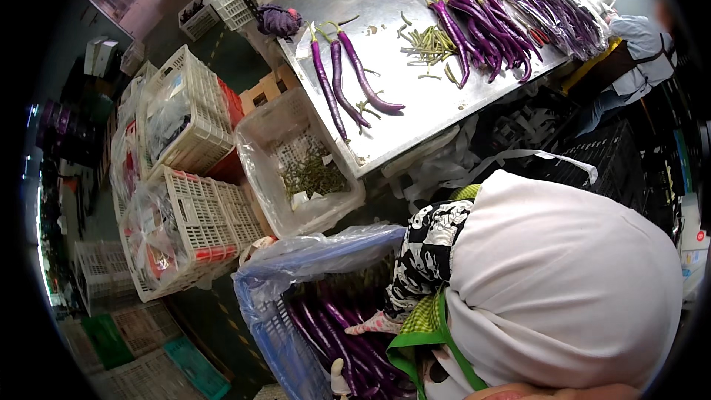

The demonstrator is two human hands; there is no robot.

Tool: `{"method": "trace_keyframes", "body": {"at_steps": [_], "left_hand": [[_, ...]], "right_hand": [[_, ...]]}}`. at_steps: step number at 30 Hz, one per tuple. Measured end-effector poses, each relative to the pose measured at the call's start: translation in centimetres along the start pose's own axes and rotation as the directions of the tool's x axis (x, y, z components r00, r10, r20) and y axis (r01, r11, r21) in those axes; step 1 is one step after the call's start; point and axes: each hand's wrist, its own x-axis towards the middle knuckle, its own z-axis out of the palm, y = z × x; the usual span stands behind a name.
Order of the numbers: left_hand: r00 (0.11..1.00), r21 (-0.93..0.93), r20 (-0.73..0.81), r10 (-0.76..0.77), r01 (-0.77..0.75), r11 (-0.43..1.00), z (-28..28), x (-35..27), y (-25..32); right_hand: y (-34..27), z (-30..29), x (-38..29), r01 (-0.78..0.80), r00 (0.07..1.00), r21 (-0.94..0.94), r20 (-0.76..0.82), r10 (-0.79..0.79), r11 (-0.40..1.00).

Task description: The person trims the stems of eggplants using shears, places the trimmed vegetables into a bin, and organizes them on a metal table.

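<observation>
My right hand (375, 325), in a pink-spotted white glove below a black-and-white patterned sleeve (427, 244), reaches down onto long purple eggplants (325, 325). The eggplants lie side by side in a blue plastic crate (278, 339) lined with clear plastic film (328, 244). Only light gloved fingertips of my left hand (339, 379) show, over the eggplants at the bottom of the picture. Whether either hand grips an eggplant cannot be told. My white-clothed shoulder (555, 278) and green-trimmed apron (422, 333) hide part of the crate.
On the metal table (411, 139) lie three separate eggplants (336, 78), cut stems (430, 47), an eggplant pile (483, 28), scissors (537, 37) and bagged eggplants (566, 11). A lined bin (261, 178) holds stem scraps. White crates (208, 211) stand left; a co-worker (639, 61) is right.
</observation>
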Motion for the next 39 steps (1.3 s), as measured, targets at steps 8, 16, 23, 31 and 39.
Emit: {"method": "trace_keyframes", "body": {"at_steps": [8,16,23,31,39], "left_hand": [[1.0,0.021,-0.012,-0.001,0.002,1.0,1.6,-0.4,1.4],[0.999,0.044,-0.041,-0.021,0.023,0.999,5.9,-1.2,3.4],[0.996,0.071,-0.083,-0.035,0.04,0.997,11.2,-2.6,5.5],[0.994,0.083,-0.1,-0.036,0.045,0.996,17.1,-3.9,7.8],[0.997,0.099,-0.078,-0.012,0.02,0.995,21.9,-4.4,10.5]], "right_hand": [[0.2,0.1,-1.3,0.039,0.999,-0.018,0.032,-0.039,0.999],[1.1,-1.0,-4.5,0.094,0.993,-0.05,0.082,-0.09,0.994],[2.0,-2.1,-8.3,0.178,0.974,-0.099,0.157,-0.161,0.979],[2.3,-2.8,-13.2,0.314,0.937,-0.178,0.219,-0.273,0.933],[1.0,-1.9,-19.0,0.527,0.844,-0.262,0.275,-0.461,0.808]]}}
